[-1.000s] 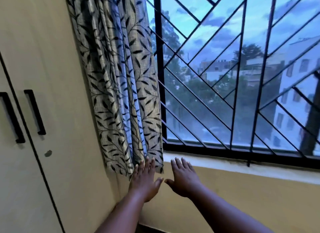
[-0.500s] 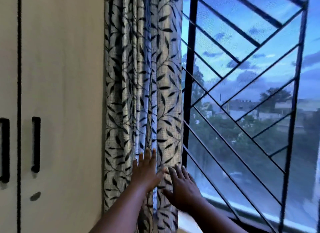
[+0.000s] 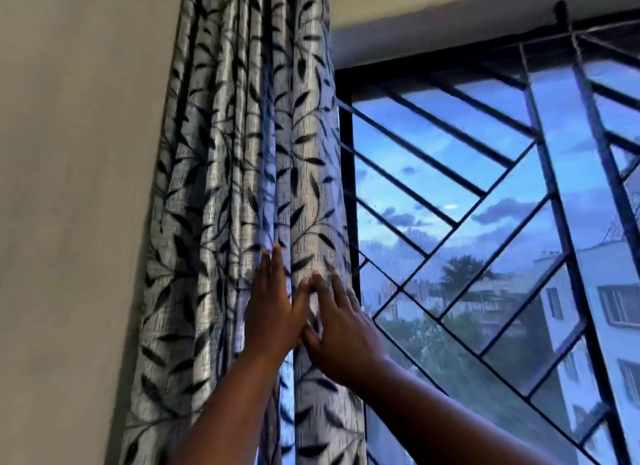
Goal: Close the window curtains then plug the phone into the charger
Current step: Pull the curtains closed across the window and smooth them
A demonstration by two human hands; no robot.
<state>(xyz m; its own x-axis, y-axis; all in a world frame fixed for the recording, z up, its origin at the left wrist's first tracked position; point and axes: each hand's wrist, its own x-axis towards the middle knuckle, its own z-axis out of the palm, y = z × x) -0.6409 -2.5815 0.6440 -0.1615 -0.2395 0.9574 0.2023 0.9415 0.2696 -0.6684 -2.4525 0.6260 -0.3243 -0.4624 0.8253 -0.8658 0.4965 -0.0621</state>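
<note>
A silver-grey curtain [image 3: 239, 173] with a dark leaf pattern hangs bunched in folds at the left edge of the window [image 3: 485, 222]. My left hand [image 3: 273, 308] lies flat against the folds, fingers straight and pointing up. My right hand [image 3: 341, 329] rests beside it on the curtain's right edge, fingers spread, thumb touching the left hand. Neither hand holds any fabric. The window is uncovered to the right of the curtain. No phone or charger is in view.
A black metal grille [image 3: 540, 173] with diagonal bars covers the window pane; sky, trees and buildings show behind it. A plain beige wall [image 3: 76, 187] fills the left side. A ledge of wall [image 3: 450, 0] runs above the window frame.
The view has tilted upward, losing the wardrobe doors and sill. Both hands have risen along the curtain from its lower hem to mid-height, staying side by side.
</note>
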